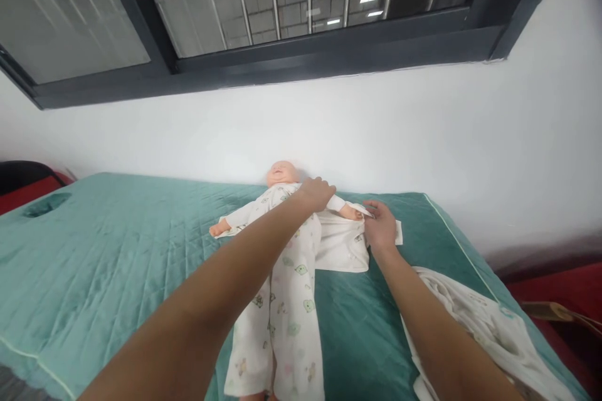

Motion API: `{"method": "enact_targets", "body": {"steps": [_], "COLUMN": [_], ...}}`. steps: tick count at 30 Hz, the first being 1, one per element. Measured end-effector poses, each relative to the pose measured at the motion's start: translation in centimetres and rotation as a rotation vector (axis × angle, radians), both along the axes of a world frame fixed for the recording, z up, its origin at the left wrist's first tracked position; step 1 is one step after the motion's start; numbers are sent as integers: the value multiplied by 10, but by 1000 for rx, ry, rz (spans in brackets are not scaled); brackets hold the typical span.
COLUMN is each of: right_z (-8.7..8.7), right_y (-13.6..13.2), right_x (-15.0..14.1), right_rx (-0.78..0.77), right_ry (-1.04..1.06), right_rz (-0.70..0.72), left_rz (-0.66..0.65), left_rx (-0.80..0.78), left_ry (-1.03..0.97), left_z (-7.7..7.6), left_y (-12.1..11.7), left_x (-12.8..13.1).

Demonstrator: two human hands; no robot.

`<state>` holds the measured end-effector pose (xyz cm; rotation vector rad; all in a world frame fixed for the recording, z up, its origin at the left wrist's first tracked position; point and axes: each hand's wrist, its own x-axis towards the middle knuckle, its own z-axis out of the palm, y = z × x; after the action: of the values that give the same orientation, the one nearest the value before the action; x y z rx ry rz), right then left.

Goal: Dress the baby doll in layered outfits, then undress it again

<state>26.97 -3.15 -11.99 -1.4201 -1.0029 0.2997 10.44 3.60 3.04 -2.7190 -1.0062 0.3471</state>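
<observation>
A baby doll [283, 172] lies on its back on the green bed cover, its head toward the wall. It has on white printed clothes [294, 288], and its bare hands stick out of the sleeves. My left hand [317, 194] is closed around the doll's upper arm on the right side, near the shoulder. By the doll's hand [351, 212] on that same side, my right hand [382, 225] pinches the edge of a white baby shirt [342, 247]. The shirt is spread beside and partly under the doll; my hand and the doll hide some of it.
A crumpled white printed cloth [470, 307] lies on the right of the green cover [117, 250], partly behind my forearm. The cover has a hole [46, 205] at the left. Behind the bed stand a white wall [376, 125] and a dark-framed window [301, 56].
</observation>
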Motion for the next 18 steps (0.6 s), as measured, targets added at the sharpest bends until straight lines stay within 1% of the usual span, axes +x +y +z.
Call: {"method": "enact_targets", "body": {"steps": [3,5,10,12,14,16,18], "right_z": [-1,0,5,11,20,28,35], "right_y": [2,3,3,0,-6,-15,-24], "right_x": [1,3,13,11,3,-12,-29], "right_rx": [-27,-30,16,38,56,55,4], "right_ry": [210,263,356,319,202,53,-80], "right_rz": [-33,-54,-146,-175,-163,-96,45], "left_rz": [11,10,28,57,91,127,187], "left_rx": [-3,-17,-89,-110,-115,-94,-53], "left_ry": [-3,-11,-48,-72,-111,-166,-308], "left_z": [1,-1,-16,-18,-16,-11,-8], "left_y": [-1,-3,-13,-18,-25,-34,-43], "left_x": [-5,-6,-4,-7,-17,-35,-61]}}
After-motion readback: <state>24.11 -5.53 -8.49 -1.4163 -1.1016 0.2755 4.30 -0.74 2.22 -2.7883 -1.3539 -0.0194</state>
